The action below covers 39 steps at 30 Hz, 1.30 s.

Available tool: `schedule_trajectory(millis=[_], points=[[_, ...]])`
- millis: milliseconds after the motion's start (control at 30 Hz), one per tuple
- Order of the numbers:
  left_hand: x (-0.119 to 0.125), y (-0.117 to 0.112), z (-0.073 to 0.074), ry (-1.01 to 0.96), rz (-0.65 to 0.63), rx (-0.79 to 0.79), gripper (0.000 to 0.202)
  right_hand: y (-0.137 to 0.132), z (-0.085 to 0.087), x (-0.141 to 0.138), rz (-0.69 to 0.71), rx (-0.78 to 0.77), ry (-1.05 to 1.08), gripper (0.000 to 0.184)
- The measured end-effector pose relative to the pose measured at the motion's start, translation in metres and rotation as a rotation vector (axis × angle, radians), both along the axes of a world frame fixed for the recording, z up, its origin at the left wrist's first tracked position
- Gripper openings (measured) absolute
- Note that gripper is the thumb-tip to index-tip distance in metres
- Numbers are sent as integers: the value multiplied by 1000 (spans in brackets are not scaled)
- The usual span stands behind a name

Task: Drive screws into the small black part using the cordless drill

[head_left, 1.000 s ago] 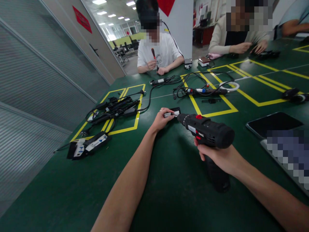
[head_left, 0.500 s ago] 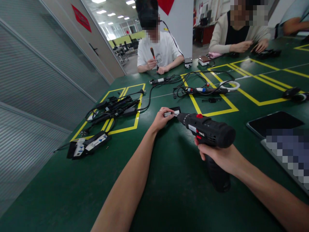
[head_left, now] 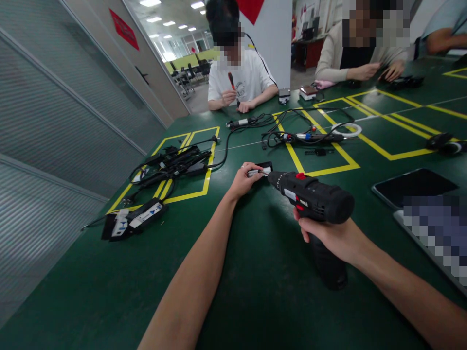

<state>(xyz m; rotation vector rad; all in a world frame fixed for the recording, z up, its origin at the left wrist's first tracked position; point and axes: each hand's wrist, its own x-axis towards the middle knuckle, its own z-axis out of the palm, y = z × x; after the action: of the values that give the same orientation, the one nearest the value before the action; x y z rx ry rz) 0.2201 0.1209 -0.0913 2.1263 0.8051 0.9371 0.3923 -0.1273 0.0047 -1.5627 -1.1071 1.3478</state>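
My right hand (head_left: pixel 323 231) is closed round the handle of a black cordless drill (head_left: pixel 314 194) with red buttons. The drill points left, and its thin bit reaches a small black casing (head_left: pixel 267 168) with a white label. My left hand (head_left: pixel 245 180) grips that casing at its left end and holds it on the green table (head_left: pixel 255 291). The fingers lie close to the bit's tip. What the tip touches is too small to make out.
Black adapters and cables (head_left: pixel 178 165) lie in a heap on the left, beside two labelled black casings (head_left: pixel 146 216). A cabled pen-shaped tool (head_left: pixel 310 137) lies beyond the drill. A phone (head_left: pixel 416 187) rests at right. Across the table, a person holds a screwdriver (head_left: pixel 231 80); others sit farther right.
Almost nothing differs. The drill's rear end has shifted very slightly to the left, while my left hand and the casing keep their place.
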Motion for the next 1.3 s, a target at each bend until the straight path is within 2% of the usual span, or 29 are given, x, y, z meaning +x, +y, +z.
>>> schedule_trajectory(millis=[400,700,1300], points=[[0,1,-2,-21,0,-22,20,1,-1,-1,4,8,19,7],[1,0,-2,-16,11,-12,19,0,-4,2,40,5,-52,7],[2,1,-1,-25,-3,-9,19,0,3,2,31,-37,-82,9]])
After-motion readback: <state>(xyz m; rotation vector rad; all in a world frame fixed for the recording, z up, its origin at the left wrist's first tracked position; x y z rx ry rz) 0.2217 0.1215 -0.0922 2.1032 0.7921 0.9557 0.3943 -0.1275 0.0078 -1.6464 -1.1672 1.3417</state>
